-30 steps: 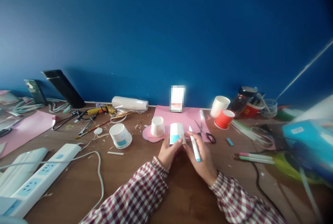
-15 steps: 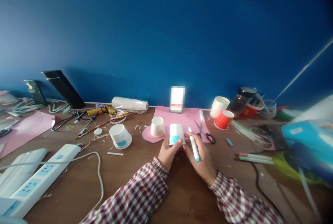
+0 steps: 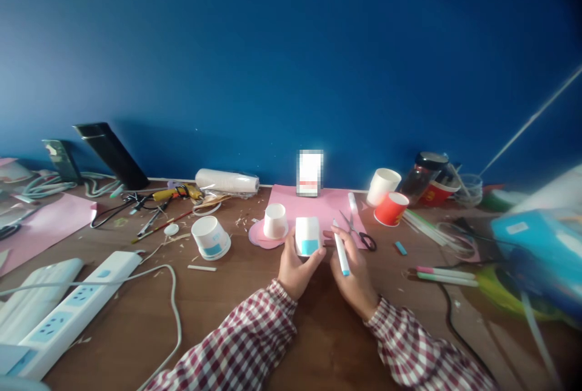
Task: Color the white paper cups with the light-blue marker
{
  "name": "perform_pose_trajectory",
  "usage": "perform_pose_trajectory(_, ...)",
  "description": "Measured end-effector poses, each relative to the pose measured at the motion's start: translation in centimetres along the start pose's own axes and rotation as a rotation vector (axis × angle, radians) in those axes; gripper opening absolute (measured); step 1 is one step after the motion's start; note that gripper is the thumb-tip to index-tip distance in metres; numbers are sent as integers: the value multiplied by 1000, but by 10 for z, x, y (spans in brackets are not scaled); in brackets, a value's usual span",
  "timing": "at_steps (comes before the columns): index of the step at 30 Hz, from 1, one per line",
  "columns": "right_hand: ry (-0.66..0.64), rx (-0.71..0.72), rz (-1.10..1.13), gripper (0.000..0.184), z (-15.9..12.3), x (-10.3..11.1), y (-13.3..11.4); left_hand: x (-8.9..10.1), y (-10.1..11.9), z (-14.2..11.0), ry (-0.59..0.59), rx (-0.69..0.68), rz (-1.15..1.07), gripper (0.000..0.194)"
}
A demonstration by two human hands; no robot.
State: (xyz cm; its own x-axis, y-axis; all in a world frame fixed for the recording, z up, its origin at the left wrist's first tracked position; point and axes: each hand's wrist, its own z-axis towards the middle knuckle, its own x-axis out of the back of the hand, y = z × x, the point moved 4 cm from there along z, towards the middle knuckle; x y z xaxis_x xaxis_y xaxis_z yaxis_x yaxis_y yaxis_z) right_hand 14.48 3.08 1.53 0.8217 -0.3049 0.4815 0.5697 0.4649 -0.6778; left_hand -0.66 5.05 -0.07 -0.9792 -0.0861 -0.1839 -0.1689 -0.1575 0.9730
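My left hand (image 3: 297, 264) is closed around a white paper cup (image 3: 308, 228) with a light-blue patch on its lower side. In my right hand (image 3: 354, 273) is a white marker (image 3: 341, 253) with a blue end, its other end pointing up and away from me. The marker is apart from the cup. Just beyond, an upturned white cup (image 3: 275, 221) stands on a pink paper cutout (image 3: 258, 237). Scissors (image 3: 361, 234) with dark handles lie on the pink sheet (image 3: 318, 203) past my right hand. To the left sits another upturned cup (image 3: 210, 238) with a blue patch.
A pixelated upright screen (image 3: 310, 173) stands at the wall. White and red cups (image 3: 391, 209) are at back right, near a dark-lidded jar (image 3: 422, 174). A power strip (image 3: 82, 300) and cable lie at left. A blue package (image 3: 531, 239) is at right.
My right hand has drawn slightly away from the cup to the right, and the marker has shifted with it. The cup in my left hand has turned or tilted a little.
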Motion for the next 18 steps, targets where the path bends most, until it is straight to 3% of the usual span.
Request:
perform_pose_trajectory(3, -11, 2, -4, 49, 3, 3, 5, 3, 0, 1, 36, -30, 108, 68)
perform_pose_trajectory(8, -15, -11, 42, 46, 7, 6, 10, 2, -2, 2, -17, -57, 273, 67)
perform_pose_trajectory(13, 0, -69, 36, 39, 5, 1, 7, 1, 1, 3, -26, -61, 254, 56)
perform_pose_trajectory(18, -15, -41, 30, 38, 0, -4, -1, 1, 4, 2, -22, -71, 219, 51)
